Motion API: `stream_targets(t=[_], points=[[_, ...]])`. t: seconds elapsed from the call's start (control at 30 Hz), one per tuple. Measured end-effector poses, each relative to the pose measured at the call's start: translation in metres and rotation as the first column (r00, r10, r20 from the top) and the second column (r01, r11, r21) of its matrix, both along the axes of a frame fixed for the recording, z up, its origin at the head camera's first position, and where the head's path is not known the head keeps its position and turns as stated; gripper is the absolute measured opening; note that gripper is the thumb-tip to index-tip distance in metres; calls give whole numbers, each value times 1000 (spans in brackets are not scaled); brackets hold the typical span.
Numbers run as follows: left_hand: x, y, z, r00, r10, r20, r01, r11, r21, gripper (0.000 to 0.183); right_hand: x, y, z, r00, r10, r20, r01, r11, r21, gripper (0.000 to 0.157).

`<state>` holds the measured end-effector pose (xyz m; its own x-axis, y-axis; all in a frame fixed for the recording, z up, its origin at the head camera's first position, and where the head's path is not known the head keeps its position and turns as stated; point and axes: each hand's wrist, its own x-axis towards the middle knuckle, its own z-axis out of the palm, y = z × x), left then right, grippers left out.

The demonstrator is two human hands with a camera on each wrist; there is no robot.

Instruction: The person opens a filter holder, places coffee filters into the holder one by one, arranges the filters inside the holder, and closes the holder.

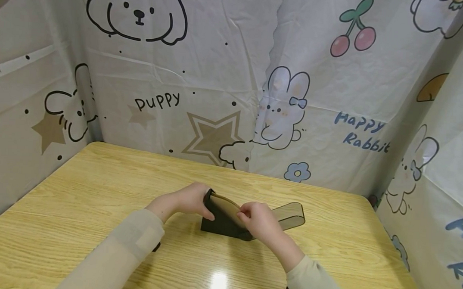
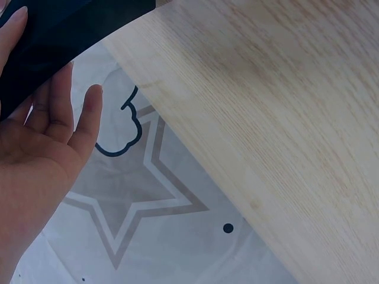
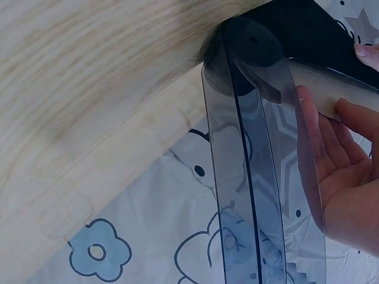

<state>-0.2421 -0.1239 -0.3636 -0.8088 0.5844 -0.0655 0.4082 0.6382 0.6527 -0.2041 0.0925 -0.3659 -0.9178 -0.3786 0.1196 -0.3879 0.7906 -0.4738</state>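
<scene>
A black box (image 1: 222,224) with a smoky see-through lid (image 1: 290,217) stands tilted on the table, the lid swung out to the right. My left hand (image 1: 193,199) grips the box's left end, thumb on the near side and the other fingers behind it. In the left wrist view, those fingers lie along the underside of the black wall (image 2: 77,35). My right hand (image 1: 260,221) pinches the rim of a tan-looking translucent panel (image 1: 226,206) at the box's top. In the right wrist view, thumb and forefinger meet at that panel (image 3: 314,83), beside the round hinge (image 3: 251,44).
The wooden table (image 1: 109,191) spreads around the box. Behind it and at both sides hangs a printed cloth (image 1: 219,75) with cartoon animals and stars. A small dark item (image 1: 373,201) sits at the far right corner.
</scene>
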Motion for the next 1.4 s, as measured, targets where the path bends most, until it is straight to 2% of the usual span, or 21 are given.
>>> stream_targets(t=[0.27,0.57,0.77,0.93,1.07,1.13,1.27,1.33,1.4], points=[[0,1,0,999,31,17,-31,999,-7,27,-1,-1,-3,1000,4,-8,-4,999,35,11],[0,0,-1,1000,24,12,-24,1000,-5,25,-2,-3,-6,1000,-13,-13,14,997,81,11],[0,-1,-2,1000,23,19,-23,1000,-7,26,1,-1,2,997,-68,-22,70,991,115,12],[0,-1,-1,1000,11,27,-11,1000,0,29,8,10,13,989,-96,-114,115,978,176,23],[1,0,-4,999,12,39,-13,1000,4,23,13,27,22,972,-74,-221,130,960,248,39],[2,0,-6,998,25,56,-25,1000,7,19,15,37,28,968,-62,-242,136,943,304,46],[3,-1,-11,995,52,87,-52,999,-1,20,17,56,40,981,-66,-182,134,911,391,54],[3,-1,-13,995,53,80,-52,999,-6,20,16,64,45,989,-98,-109,133,916,378,54],[3,-1,-14,996,46,74,-46,999,-6,20,13,71,48,991,-129,-28,131,934,332,53]])
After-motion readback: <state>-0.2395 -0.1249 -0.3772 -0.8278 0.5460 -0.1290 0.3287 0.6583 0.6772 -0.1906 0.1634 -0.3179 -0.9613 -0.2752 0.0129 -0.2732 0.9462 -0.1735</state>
